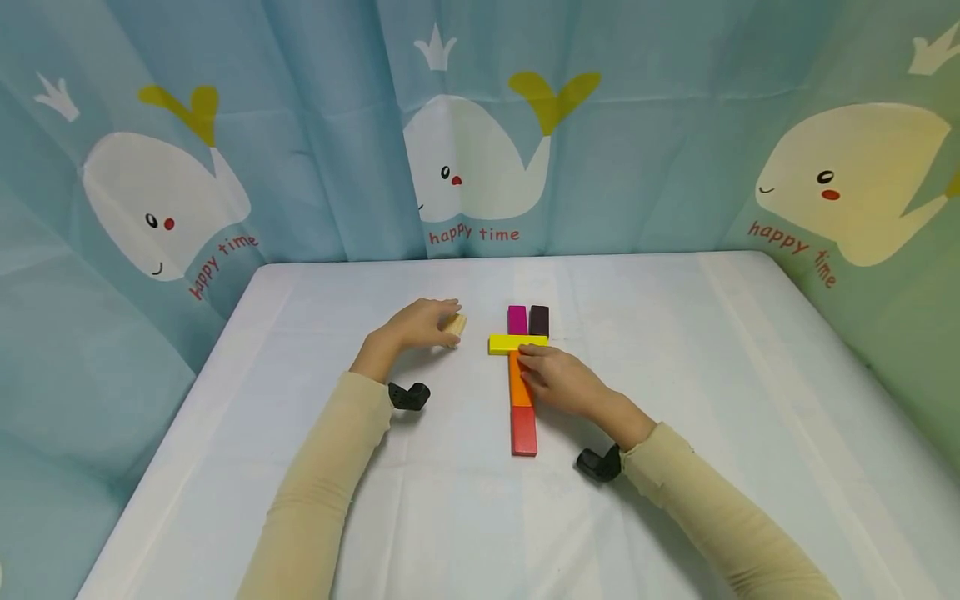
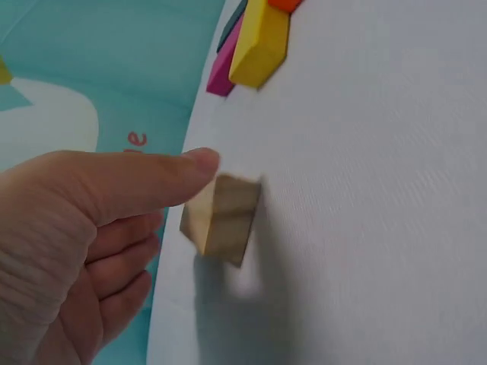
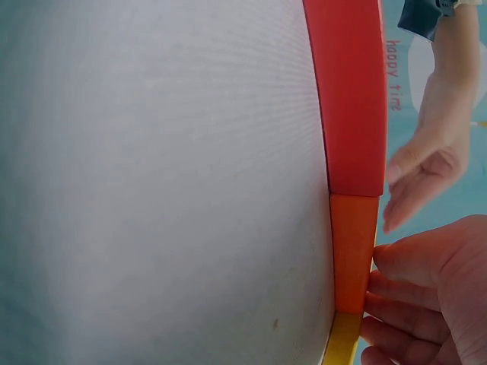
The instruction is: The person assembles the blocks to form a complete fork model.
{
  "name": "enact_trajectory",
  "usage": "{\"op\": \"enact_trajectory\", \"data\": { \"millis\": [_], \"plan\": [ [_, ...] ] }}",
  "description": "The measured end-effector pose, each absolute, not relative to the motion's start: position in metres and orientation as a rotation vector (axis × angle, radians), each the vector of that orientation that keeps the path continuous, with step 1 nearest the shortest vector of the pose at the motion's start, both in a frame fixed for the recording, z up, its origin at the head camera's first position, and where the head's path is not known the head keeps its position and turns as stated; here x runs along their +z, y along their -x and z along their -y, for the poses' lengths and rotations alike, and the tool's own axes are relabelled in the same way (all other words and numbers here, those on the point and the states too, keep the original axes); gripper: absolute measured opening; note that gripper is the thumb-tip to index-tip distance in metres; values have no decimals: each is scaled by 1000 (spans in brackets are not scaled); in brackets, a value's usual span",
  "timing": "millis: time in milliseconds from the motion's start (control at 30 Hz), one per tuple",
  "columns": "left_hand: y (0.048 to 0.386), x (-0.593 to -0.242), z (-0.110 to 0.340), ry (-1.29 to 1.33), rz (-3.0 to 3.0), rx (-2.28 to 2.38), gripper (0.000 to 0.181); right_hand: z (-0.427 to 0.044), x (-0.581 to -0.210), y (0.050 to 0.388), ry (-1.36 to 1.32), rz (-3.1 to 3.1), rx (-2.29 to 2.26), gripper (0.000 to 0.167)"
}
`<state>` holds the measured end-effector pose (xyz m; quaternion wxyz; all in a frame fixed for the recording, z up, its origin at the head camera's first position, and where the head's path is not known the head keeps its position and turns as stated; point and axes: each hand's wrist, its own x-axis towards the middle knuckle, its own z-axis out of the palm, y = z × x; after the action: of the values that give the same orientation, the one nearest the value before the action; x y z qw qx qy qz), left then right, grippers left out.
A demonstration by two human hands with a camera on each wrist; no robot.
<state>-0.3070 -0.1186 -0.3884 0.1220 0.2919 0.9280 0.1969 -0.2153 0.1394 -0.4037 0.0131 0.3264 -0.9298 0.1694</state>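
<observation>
My left hand (image 1: pixel 422 323) pinches a plain wooden block (image 2: pixel 222 217) between thumb and fingers, raised off the table as its shadow shows. To its right on the cloth lies a row of coloured blocks: a red block (image 1: pixel 524 432), then an orange block (image 1: pixel 519 385) end to end with it. A yellow block (image 1: pixel 508 344) lies crosswise beyond the orange one. Behind it a magenta block (image 1: pixel 517 319) and a dark brown block (image 1: pixel 539 320) stand side by side, slightly apart. My right hand (image 1: pixel 564 382) rests its fingertips along the right side of the orange block, near the yellow one.
A white cloth covers the table (image 1: pixel 675 350). Behind and along both sides hangs a blue-green curtain (image 1: pixel 322 125) with whale prints. Black wrist devices (image 1: pixel 597 464) sit under both forearms.
</observation>
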Motion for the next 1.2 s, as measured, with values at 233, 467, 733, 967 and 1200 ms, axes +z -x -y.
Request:
{"op": "enact_trajectory", "data": {
  "millis": [233,467,733,967,1200],
  "plan": [
    [304,-392,128,-877,-2672,578,60,-139,-404,214,-1010,2910,526,37],
    [302,-392,128,-887,-2662,564,52,-139,-404,213,-1010,2903,530,37],
    [303,-391,125,-865,-2676,593,47,-139,-402,213,-1019,2892,522,37],
    [304,-391,122,-824,-2661,610,47,-139,-402,213,-1018,2893,513,37],
    [303,-384,120,-820,-2634,608,45,-138,-403,213,-1017,2891,516,36]
  ]
}}
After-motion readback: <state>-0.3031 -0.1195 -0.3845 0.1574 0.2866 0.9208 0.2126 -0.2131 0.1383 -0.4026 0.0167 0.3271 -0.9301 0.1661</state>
